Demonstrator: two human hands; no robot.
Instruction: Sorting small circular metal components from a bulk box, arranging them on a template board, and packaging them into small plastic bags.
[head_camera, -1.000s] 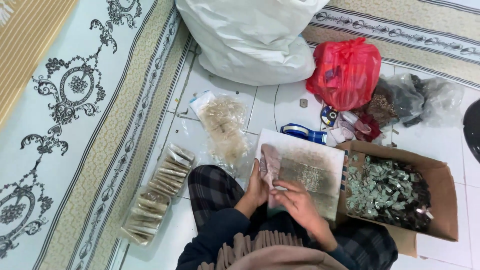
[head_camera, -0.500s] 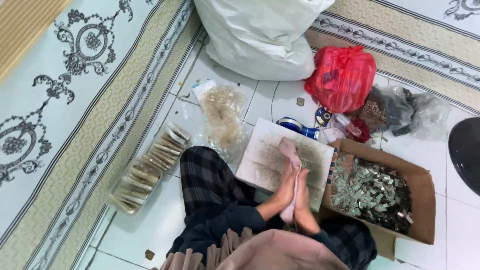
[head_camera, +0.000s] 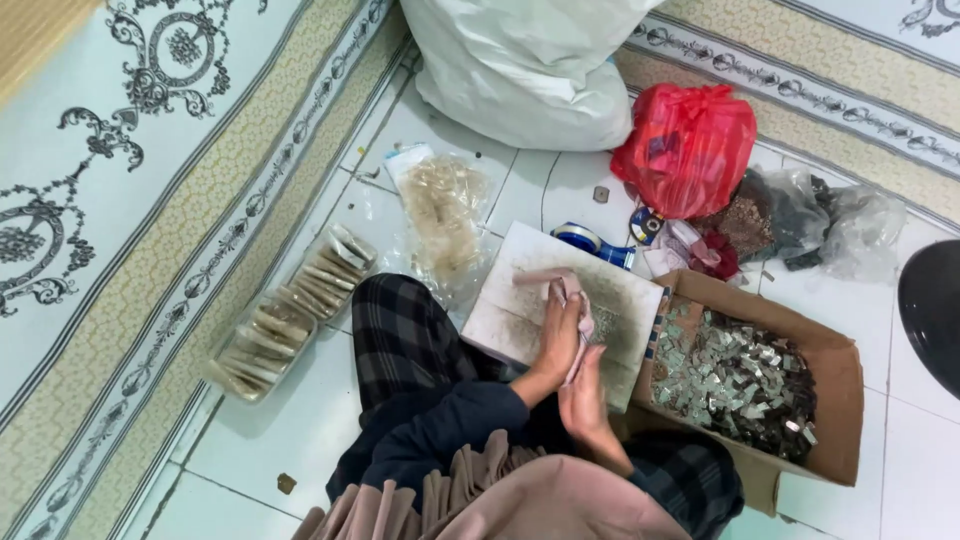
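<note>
I sit on a tiled floor with a pale flat board (head_camera: 520, 290) across my lap. My left hand (head_camera: 560, 335) and my right hand (head_camera: 585, 390) are pressed together around a small pinkish flat packet (head_camera: 570, 295) that sticks out above them over the board. Just right of my hands stands an open cardboard box (head_camera: 835, 400) holding several small silvery-green packets.
A row of filled clear packets (head_camera: 290, 310) lies at my left on the floor. A clear bag of beige pieces (head_camera: 440, 215), a roll of blue tape (head_camera: 585, 240), a red plastic bag (head_camera: 690, 145), a large white sack (head_camera: 530, 65) and dark plastic bags (head_camera: 800, 215) lie ahead. Patterned carpet (head_camera: 120, 200) borders the tiles.
My hands came together, palms closing on the pinkish packet, and shifted right toward the box. The view swung slightly left.
</note>
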